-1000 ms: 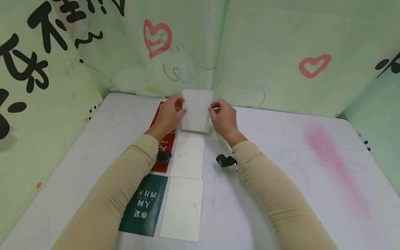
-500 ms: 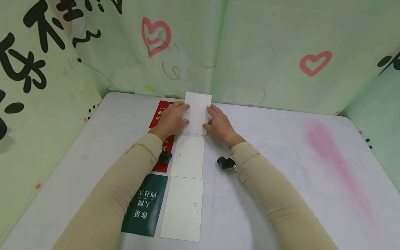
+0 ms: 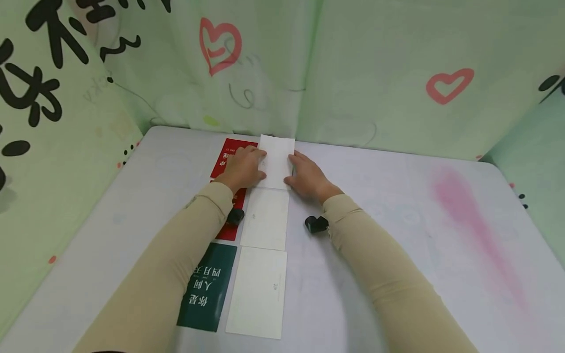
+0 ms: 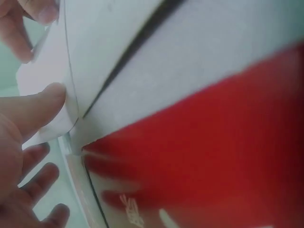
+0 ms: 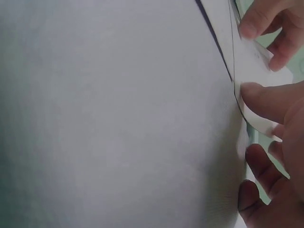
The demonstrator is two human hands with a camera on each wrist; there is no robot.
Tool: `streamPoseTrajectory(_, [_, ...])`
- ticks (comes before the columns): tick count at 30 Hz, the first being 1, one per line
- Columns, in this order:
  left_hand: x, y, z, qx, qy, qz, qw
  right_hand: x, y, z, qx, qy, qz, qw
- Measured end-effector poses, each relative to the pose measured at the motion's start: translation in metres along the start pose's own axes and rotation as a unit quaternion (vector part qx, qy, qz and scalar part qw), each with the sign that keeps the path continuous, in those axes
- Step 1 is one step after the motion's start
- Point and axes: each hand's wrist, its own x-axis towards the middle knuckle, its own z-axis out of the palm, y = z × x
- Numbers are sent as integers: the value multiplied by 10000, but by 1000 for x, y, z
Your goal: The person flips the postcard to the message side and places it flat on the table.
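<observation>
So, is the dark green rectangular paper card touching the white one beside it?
Apart: the head view shows white tabletop between the green card and white card.

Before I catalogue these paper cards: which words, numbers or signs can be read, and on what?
"你是 人间 四月天": dark green rectangular card, upside down; 天 partly hidden.
Red rectangular cards: white lettering, too blurred or covered.
White rectangular cards: marks too small.
Pale green fabric: black characters, some cut off, uncertain.

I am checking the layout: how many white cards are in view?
3 in one column: far card, between left hand and right hand; middle card; near card. Any underneath would be hidden.
</observation>
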Motion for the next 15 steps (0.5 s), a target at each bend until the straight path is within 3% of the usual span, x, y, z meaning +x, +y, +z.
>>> streamPoseTrajectory(7, [2, 1, -1, 102, -502, -152, 9986, 3, 4, 1, 18, -374, 175, 9991])
streamPoseTrajectory(15, [5, 1, -1, 86, -642, -221, 9977, 3, 2, 1, -84, -301, 102, 9995])
